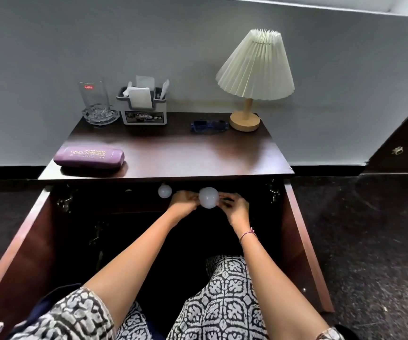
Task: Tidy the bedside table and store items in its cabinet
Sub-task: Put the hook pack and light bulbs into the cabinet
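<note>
Light bulb: held just below the desk front edge.
Left hand: fingers curled against the bulb's left side.
Right hand: fingers pinch its right side.
Second bulb: under the desk edge, apparently shelved; dim.

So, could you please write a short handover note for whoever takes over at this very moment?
Hands: the left hand and the right hand together hold a white light bulb at the mouth of the open cabinet, just under the tabletop.
Done: both doors are open; a second white bulb appears to sit inside already, to the left.
Still on top: purple spectacle case, blue sunglasses, glass tumbler standing in a glass ashtray, grey napkin holder, lamp.
Left: set this bulb down, store the loose items, close the doors.
</note>
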`<state>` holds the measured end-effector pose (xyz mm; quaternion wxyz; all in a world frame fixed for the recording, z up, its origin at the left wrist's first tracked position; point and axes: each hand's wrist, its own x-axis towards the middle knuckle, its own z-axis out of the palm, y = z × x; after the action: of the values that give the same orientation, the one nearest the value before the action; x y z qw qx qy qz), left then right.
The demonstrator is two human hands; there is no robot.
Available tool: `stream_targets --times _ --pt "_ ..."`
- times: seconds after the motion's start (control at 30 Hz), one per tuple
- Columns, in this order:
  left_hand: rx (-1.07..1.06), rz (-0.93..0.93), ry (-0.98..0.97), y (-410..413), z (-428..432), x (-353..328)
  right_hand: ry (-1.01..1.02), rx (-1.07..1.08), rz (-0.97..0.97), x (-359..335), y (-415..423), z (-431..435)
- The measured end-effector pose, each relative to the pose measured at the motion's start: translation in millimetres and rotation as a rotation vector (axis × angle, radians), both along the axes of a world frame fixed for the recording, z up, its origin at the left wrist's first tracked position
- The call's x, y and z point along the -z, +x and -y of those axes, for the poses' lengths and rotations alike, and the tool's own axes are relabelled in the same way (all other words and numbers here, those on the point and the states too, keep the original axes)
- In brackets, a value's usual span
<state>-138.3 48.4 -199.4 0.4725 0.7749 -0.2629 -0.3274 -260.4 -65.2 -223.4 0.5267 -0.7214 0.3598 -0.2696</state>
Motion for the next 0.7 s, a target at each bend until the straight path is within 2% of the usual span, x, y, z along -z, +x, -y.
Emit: stream_targets --times 0.17,0.3,0.5,0.7 --pt "-0.045 -0.049 0.008 2.7 7.4 3.3 0.041 0.038 -0.019 5.9 11.0 8.2" --pt "0.004 -0.017 0.048 7.4 11.5 4.6 0.066 0.075 -0.037 10.5 21.9 13.3" --pt "0.004 -0.028 0.054 15.0 16.9 7.0 -0.024 0.065 -0.084 12.1 27.0 16.2" --pt "0.010 0.027 0.051 16.2 20.0 6.5 0.001 0.073 -0.057 15.5 35.4 15.8"
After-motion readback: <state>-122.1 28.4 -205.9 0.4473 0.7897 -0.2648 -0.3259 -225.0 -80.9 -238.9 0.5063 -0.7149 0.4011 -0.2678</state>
